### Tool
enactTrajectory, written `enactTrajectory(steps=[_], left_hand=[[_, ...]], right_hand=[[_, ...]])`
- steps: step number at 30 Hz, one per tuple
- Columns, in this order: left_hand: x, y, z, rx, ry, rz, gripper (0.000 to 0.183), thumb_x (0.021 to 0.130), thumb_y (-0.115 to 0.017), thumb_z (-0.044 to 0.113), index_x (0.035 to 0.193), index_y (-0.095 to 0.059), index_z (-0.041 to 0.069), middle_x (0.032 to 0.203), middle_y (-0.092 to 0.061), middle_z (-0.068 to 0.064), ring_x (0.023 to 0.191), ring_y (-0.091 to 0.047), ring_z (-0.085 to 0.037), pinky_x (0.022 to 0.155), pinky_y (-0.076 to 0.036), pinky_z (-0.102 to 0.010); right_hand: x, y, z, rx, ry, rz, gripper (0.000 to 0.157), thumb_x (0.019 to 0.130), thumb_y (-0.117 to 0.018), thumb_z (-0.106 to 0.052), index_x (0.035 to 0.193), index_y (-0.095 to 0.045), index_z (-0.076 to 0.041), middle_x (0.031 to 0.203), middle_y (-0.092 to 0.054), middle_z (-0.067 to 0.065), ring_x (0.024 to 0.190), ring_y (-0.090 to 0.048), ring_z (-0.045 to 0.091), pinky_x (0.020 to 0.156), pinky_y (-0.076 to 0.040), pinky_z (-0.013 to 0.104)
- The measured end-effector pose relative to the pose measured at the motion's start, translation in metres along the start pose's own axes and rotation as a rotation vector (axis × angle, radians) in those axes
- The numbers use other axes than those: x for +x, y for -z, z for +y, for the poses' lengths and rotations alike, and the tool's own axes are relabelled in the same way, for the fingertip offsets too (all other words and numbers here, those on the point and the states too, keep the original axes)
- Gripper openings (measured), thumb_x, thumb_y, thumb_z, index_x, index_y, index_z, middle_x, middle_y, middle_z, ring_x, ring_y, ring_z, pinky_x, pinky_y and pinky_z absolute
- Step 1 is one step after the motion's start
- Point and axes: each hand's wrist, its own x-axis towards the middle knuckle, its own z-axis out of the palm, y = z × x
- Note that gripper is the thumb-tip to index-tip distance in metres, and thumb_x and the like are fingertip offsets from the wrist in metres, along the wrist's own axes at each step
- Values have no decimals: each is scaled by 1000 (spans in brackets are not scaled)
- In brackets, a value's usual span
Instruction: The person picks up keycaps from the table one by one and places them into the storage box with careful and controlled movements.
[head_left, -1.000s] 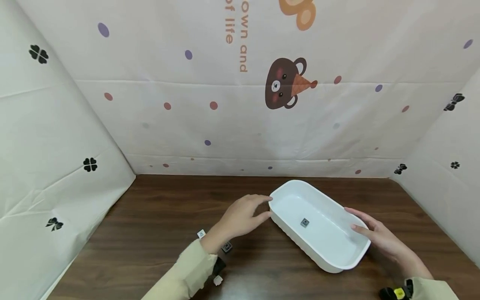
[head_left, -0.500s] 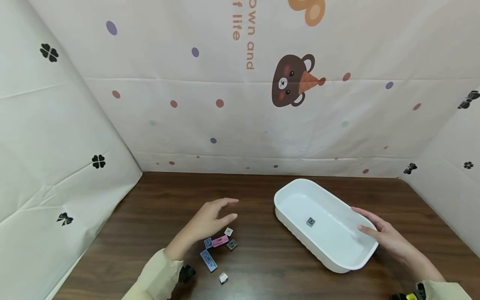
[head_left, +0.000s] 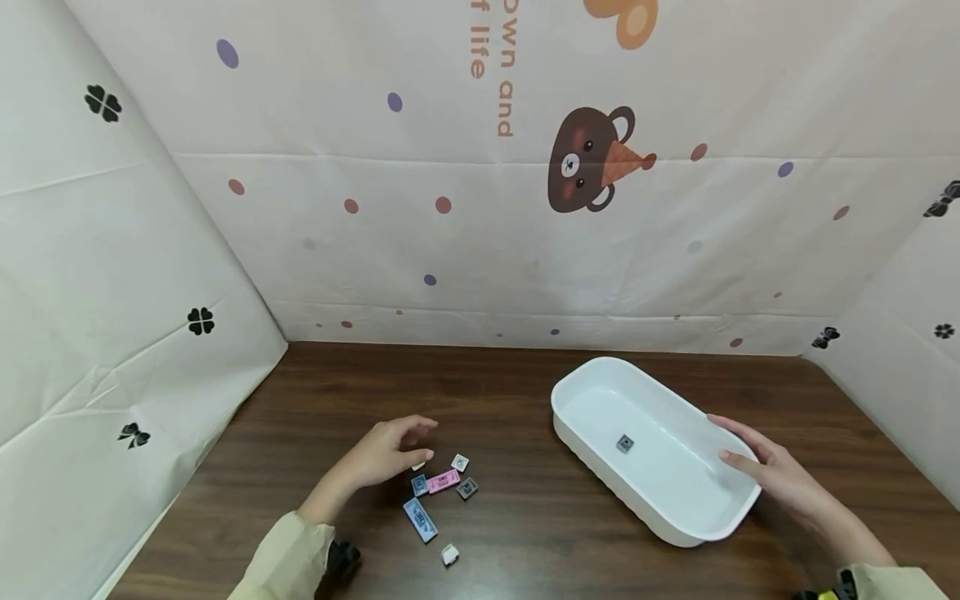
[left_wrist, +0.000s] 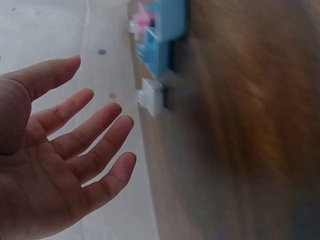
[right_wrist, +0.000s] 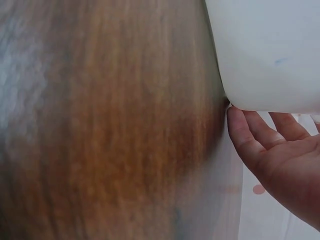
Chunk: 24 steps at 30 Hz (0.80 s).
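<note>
My left hand [head_left: 386, 450] hovers just left of a loose group of small toy bricks, holding nothing, its fingers spread in the left wrist view. Nearest to it lies a small white brick [left_wrist: 152, 97], mostly covered by the hand in the head view. Beside that are a square blue brick [head_left: 419, 485], a pink brick [head_left: 443, 481], another white brick [head_left: 460, 462] and a dark grey brick [head_left: 467, 488]. With thumb inside the rim and fingers outside, my right hand [head_left: 776, 471] grips a white plastic basin [head_left: 660, 508]. One grey brick [head_left: 625, 444] lies on the basin's floor.
A long blue brick [head_left: 420, 519] and a white brick [head_left: 450, 554] lie closer to me on the dark wooden table [head_left: 525, 533]. A printed white cloth [head_left: 480, 250] walls off the back and both sides of the table.
My left hand has left the basin's left rim and moved left to the bricks, uncovering several of them. My right hand keeps its grip on the basin. The head view has shifted slightly.
</note>
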Motion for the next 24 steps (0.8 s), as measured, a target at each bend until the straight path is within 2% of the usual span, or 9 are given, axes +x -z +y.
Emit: enactTrajectory(steps=[10, 24], left_hand=[[-4, 0, -14, -60, 3, -27, 38, 83, -65, 19, 118, -56, 6, 109, -62, -12, 97, -56, -26, 82, -47, -44], [-5, 0, -19, -35, 16, -53, 33, 83, -65, 16, 114, -58, 5, 103, -62, -8, 92, -56, -21, 79, -47, -37]], right_hand=[[0, 0, 1, -7, 2, 7, 51, 95, -45, -24, 143, -27, -20, 122, -29, -31, 95, -35, -25, 73, -46, 16], [0, -1, 1, -32, -27, 6, 54, 94, -46, -30, 143, -25, -22, 130, -28, -23, 100, -34, -22, 74, -44, 15]])
